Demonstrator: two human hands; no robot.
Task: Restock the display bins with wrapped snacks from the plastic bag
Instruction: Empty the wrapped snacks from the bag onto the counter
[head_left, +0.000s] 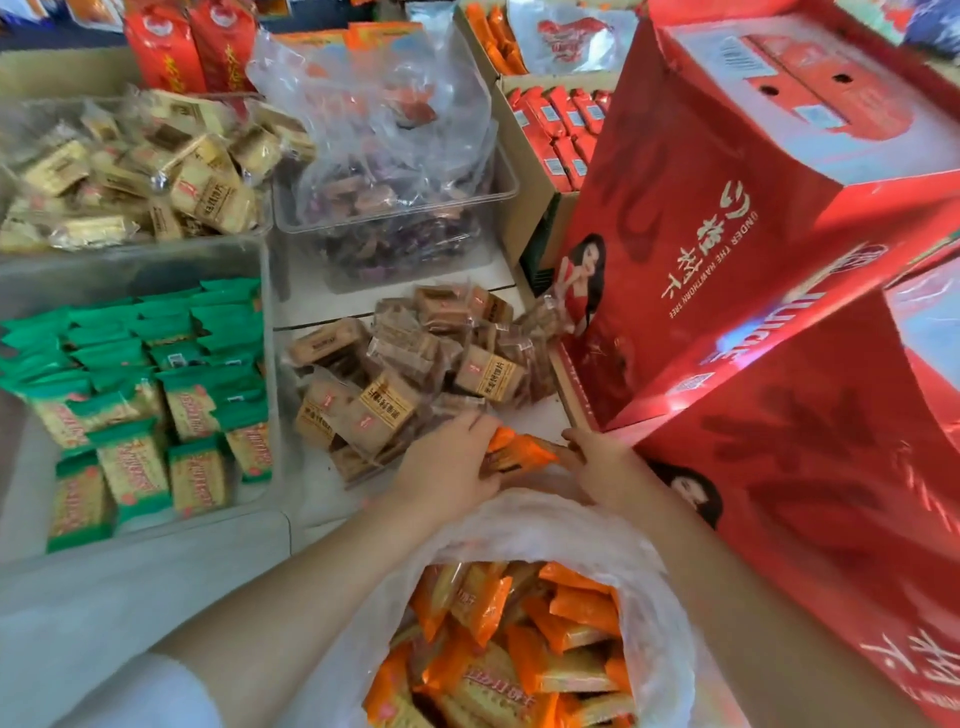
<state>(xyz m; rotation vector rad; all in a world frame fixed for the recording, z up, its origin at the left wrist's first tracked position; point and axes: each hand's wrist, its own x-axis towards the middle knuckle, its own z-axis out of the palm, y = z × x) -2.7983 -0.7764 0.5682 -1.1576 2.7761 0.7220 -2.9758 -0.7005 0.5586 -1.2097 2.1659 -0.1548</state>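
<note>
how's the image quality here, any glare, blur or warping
Head view: wide-angle warping tilts the red gift boxes; glare streaks their glossy faces; the clear bag in the far bin shows sheen; both hands holding orange snack packets are slightly soft.

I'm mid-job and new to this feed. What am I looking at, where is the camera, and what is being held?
There is no machine here: one head-worn camera looks down at a person's two bare hands. The left hand and right hand together hold orange wrapped snacks above a brown-wrapped snack pile. Below is the clear plastic bag of more orange packets. Left sits a clear bin of green-wrapped snacks. Red cardboard boxes stand on the right.
</note>
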